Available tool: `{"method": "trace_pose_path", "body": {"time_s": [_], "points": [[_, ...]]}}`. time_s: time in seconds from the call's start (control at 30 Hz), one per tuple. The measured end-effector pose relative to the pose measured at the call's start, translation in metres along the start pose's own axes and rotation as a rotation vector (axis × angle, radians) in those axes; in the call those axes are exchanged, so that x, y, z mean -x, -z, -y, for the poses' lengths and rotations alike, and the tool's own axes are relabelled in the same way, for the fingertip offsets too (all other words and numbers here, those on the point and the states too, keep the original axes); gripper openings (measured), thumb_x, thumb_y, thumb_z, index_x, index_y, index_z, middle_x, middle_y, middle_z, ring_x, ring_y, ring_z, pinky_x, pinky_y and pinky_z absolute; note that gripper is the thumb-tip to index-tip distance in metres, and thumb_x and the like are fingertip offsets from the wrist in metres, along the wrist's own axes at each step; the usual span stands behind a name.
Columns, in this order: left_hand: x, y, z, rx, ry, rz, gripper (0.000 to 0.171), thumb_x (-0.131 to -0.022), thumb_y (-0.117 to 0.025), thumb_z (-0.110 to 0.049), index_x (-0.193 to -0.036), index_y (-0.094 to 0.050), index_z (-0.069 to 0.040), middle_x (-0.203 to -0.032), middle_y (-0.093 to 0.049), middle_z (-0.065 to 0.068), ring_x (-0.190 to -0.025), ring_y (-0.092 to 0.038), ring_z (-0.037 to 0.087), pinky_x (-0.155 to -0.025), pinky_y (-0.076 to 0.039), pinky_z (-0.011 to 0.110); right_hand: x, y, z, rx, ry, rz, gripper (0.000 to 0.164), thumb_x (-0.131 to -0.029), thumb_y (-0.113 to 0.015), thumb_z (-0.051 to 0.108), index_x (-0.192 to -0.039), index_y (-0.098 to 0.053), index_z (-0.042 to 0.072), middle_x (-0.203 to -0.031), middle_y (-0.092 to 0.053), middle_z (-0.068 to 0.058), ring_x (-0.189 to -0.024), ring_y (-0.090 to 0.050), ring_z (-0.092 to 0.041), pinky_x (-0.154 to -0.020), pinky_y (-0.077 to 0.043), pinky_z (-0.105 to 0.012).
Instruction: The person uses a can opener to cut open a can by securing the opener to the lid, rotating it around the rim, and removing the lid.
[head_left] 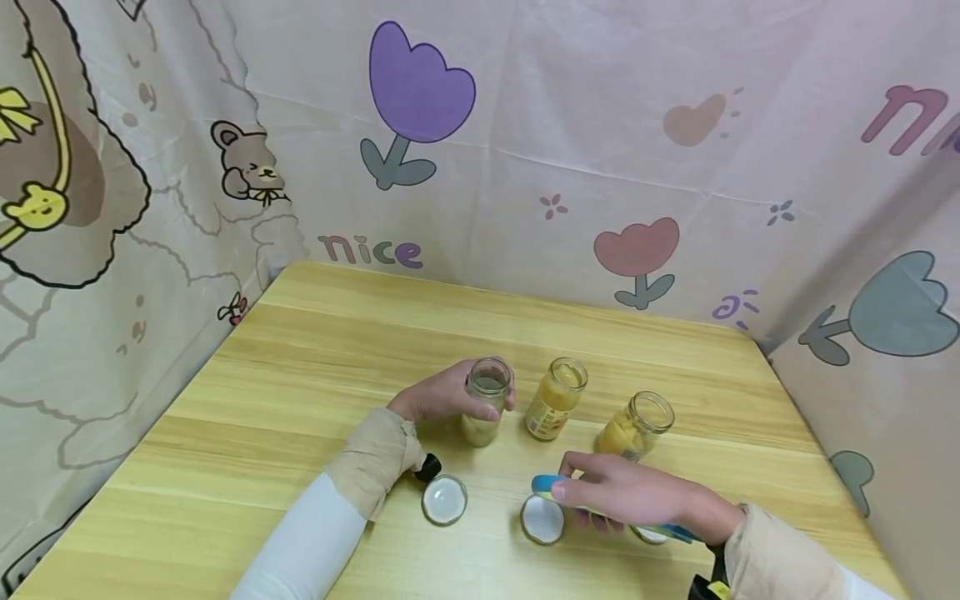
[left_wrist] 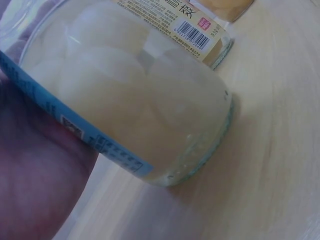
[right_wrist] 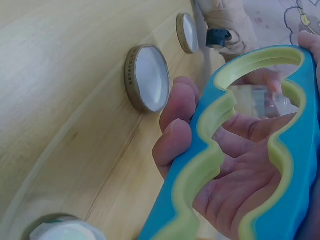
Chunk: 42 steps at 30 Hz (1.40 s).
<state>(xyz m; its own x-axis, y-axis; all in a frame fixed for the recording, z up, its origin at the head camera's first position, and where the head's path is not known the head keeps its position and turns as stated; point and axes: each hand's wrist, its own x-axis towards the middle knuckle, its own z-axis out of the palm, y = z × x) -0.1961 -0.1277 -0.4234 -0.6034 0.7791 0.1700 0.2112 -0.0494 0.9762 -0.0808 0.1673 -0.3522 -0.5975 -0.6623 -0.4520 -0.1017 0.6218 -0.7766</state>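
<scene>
My left hand (head_left: pixel 448 392) grips an open glass jar (head_left: pixel 482 429). Pale round pieces and a blue label show on this jar (left_wrist: pixel 125 95) in the left wrist view; its base is at or close to the tabletop. In my right hand (head_left: pixel 630 492) is a blue and yellow-green jar opener (head_left: pixel 546 485), held flat with fingers along one edge and thumb along the other. The wavy inner openings of the jar opener (right_wrist: pixel 200 165) have nothing in them. A white-lined lid (head_left: pixel 543 520) lies just beside the right hand, and another lid (head_left: pixel 444 501) near the left wrist.
Two more lidless jars stand to the right of the held one: a labelled jar with yellow contents (head_left: pixel 551 408) and a jar of yellow fruit pieces (head_left: pixel 626 433). A third lid (head_left: pixel 651 535) is partly covered by the right hand. Printed cloth (head_left: pixel 517 217) hangs behind the wooden table (head_left: pixel 337 325).
</scene>
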Motion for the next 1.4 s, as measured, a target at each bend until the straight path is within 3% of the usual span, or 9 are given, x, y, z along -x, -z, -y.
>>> {"method": "trace_pose_path", "body": {"time_s": [0.57,1.0,1.4], "points": [[0.001,-0.001,0.001,0.016,-0.010,-0.009,0.034,-0.085,-0.075,-0.008,-0.115,-0.059,-0.003,-0.106,-0.068,0.001,-0.105,-0.065,0.017,-0.105,-0.052,0.032,0.016,0.009,-0.026,-0.052,-0.002,-0.052,0.036,-0.112,-0.042,0.037,-0.116,-0.054,0.003,-0.086,-0.068,-0.009,-0.061,-0.057,-0.011,-0.050,-0.050,-0.027],[0.000,-0.002,0.001,0.026,-0.014,-0.015,0.035,-0.084,-0.075,-0.010,-0.115,-0.060,-0.003,-0.106,-0.069,0.001,-0.105,-0.066,0.018,-0.106,-0.051,0.034,0.022,0.010,-0.036,-0.069,-0.002,-0.084,0.033,-0.112,-0.042,0.036,-0.113,-0.053,0.005,-0.086,-0.068,-0.009,-0.061,-0.058,-0.010,-0.051,-0.051,-0.029],[0.001,-0.003,-0.001,0.034,0.002,-0.027,0.035,-0.083,-0.074,-0.009,-0.115,-0.061,-0.005,-0.106,-0.069,0.002,-0.107,-0.066,0.019,-0.107,-0.051,0.035,0.026,0.013,-0.048,-0.113,-0.040,-0.096,0.039,-0.112,-0.042,0.038,-0.114,-0.052,0.000,-0.090,-0.066,-0.011,-0.064,-0.058,-0.010,-0.048,-0.045,-0.022]]}}
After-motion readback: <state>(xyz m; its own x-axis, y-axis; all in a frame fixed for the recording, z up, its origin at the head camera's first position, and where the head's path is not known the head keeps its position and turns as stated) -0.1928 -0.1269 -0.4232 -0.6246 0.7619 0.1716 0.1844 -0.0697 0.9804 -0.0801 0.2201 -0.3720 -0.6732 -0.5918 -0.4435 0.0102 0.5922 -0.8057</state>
